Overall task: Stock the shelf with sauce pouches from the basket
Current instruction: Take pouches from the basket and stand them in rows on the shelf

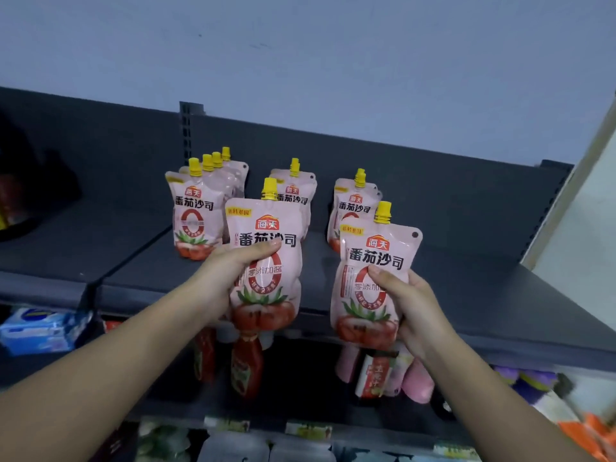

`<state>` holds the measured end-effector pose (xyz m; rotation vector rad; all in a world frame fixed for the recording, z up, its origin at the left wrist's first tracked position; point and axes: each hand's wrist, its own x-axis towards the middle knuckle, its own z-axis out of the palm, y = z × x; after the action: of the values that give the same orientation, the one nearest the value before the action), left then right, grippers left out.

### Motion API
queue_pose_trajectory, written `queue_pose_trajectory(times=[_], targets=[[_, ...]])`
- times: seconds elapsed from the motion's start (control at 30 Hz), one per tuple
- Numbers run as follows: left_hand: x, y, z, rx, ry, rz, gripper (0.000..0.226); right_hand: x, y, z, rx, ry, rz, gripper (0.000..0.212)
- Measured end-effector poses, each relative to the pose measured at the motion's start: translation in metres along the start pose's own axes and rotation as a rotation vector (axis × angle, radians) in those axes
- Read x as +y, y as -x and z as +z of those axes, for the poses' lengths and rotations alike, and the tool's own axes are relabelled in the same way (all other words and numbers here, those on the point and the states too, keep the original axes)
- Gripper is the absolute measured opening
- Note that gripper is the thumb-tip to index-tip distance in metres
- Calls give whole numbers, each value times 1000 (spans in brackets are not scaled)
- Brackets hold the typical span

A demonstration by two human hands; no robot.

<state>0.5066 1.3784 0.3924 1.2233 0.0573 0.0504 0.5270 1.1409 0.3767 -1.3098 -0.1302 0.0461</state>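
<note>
While both pouches hang in front of the shelf's front edge, I read the grips like this: my left hand (228,273) is wrapped round the waist of the left pouch (266,225), thumb across the printed face and fingers behind, and my right hand (413,303) holds the right pouch (378,250) the same way, thumb on the front, palm along its right side. Neither pouch touches the dark shelf (466,261) yet. Three rows already stand on it: a left row (195,211), a middle row (295,193) directly behind the left pouch, and a right row (353,203) behind the right one. How many pouches deep that right row runs I cannot tell from this angle. The basket is out of view. These packs look like soft film filled with sauce; the left one bulges above and below my thumb, so I judge it yields to a squeeze and its weight shifts as it tilts. The glossy skin may be a little slippery, so a broad grip round the middle seems safer than a fingertip pinch. The yellow cap (270,188) and its neck are probably the only stiff part, good for nudging a pouch upright. I expect the flat base to stand if set down squarely, but a pouch placed leaning would likely slump against its neighbours.
</note>
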Motion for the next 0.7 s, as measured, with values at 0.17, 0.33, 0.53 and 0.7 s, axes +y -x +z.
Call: queue_pose_trajectory(times=[0.17, 0.33, 0.53, 0.7], targets=[[10, -54, 0, 6, -61, 17, 21, -3, -49, -5, 42, -29, -8, 23], [8, -110, -2, -4, -151, 17, 11, -1, -97, -6, 53, 48, -21, 19], [-3, -163, -4, -20, -194, -10, 11, 12, -141, -8, 77, 89, -49, 20], [-7, -184, 0, -87, -158, 24, 41, 20, -169, -18, 59, 40, -55, 37]])
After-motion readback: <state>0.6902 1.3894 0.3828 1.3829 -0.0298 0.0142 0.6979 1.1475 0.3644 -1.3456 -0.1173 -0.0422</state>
